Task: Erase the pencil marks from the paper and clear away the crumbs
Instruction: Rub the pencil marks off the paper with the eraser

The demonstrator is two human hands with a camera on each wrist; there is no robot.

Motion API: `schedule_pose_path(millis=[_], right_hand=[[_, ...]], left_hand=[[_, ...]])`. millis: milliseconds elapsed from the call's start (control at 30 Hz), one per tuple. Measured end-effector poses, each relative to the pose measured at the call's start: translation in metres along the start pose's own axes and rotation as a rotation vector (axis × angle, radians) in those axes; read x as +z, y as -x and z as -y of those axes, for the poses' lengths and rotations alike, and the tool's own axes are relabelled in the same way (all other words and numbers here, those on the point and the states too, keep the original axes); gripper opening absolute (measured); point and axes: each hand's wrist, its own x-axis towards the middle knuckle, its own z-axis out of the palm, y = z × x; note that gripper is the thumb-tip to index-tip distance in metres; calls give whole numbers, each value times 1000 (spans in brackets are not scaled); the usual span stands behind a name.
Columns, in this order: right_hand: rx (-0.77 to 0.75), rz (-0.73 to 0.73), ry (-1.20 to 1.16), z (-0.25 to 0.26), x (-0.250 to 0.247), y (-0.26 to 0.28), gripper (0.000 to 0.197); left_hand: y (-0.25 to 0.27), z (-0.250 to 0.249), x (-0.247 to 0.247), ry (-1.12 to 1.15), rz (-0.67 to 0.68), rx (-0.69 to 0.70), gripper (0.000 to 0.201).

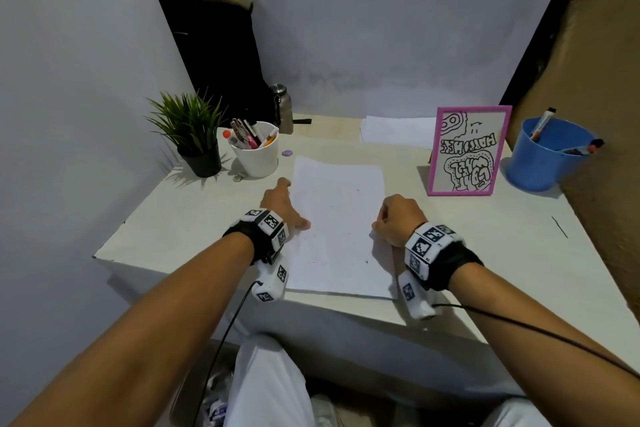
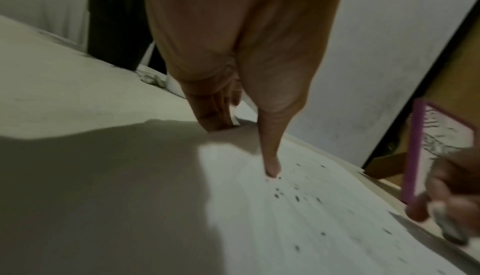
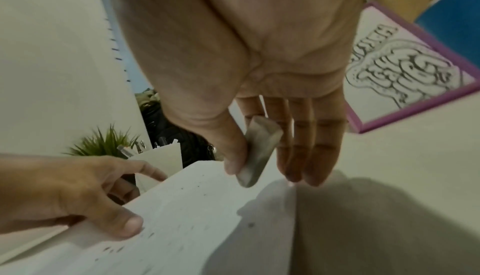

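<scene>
Paper first: the white rectangular sheet of paper (image 1: 337, 225) lies near the front edge of the cream tabletop (image 1: 485, 246), speckled with dark eraser crumbs (image 2: 279, 194). At its left edge the left hand (image 1: 282, 208) rests spread, thumb pressing down, probably to stop sliding. At its right edge the right hand (image 1: 398, 218) pinches a grey worn eraser (image 3: 257, 152) between thumb and fingers, just above the sheet.
</scene>
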Motion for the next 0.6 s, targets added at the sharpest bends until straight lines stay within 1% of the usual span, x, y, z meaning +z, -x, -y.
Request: schedule_pose_path(millis=[67,133,200,267,300,367,400,467,533,600], right_hand=[[-85,-33,12,0,-11,-1,12],[-161,-18,-8,7,-20,-9,10],[-203,6,-31,21,-23,-21,9],[-234,12,-39,37,-21,-36,5],[-244,19,-37,43,-18,-43,5],[-258,45,-6,53,-10,-55,9],[-265,58,19,57,-7,-60,11],[-259,77,39,62,-2,-68,15],[-234,60,20,65,1,-80,17],[-204,17,-11,67,3,-87,18]], left_hand=[[1,-1,7,-13,29,111,118],[-1,-3,11,-147,66,212,127],[-6,-6,12,-321,119,293,125],[-12,-8,12,-434,188,372,121],[-14,-10,12,-478,234,414,123],[-19,-17,10,-596,315,489,124],[-22,-20,10,-655,337,519,119],[-27,-26,10,-688,357,575,107],[-36,-25,9,-665,386,596,110],[-47,-20,8,-652,429,587,115]])
